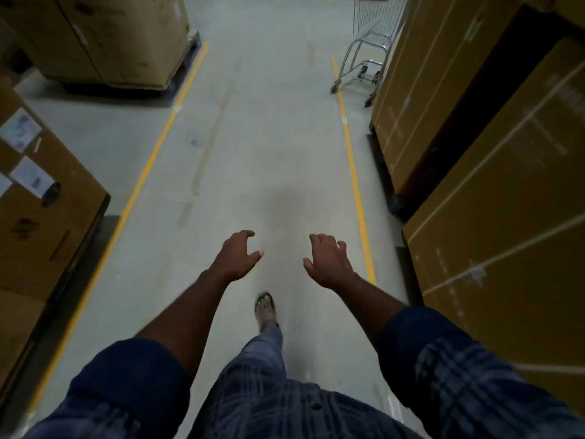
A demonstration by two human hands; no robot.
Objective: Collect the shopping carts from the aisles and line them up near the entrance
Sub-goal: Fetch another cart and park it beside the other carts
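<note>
A metal wire shopping cart (368, 42) stands far ahead at the right side of the aisle, partly hidden behind tall cardboard boxes, with only its basket front, frame and wheels showing. My left hand (238, 255) and my right hand (327, 261) are stretched out in front of me over the concrete floor, side by side, fingers curled and apart, holding nothing. Both hands are well short of the cart. One sandalled foot (265, 307) is stepping forward below them.
Yellow floor lines (354, 185) mark the aisle on both sides. Tall cardboard boxes (493, 198) line the right side. More boxes (38, 204) stand at the left, and a pallet of boxes (120, 39) sits at the far left.
</note>
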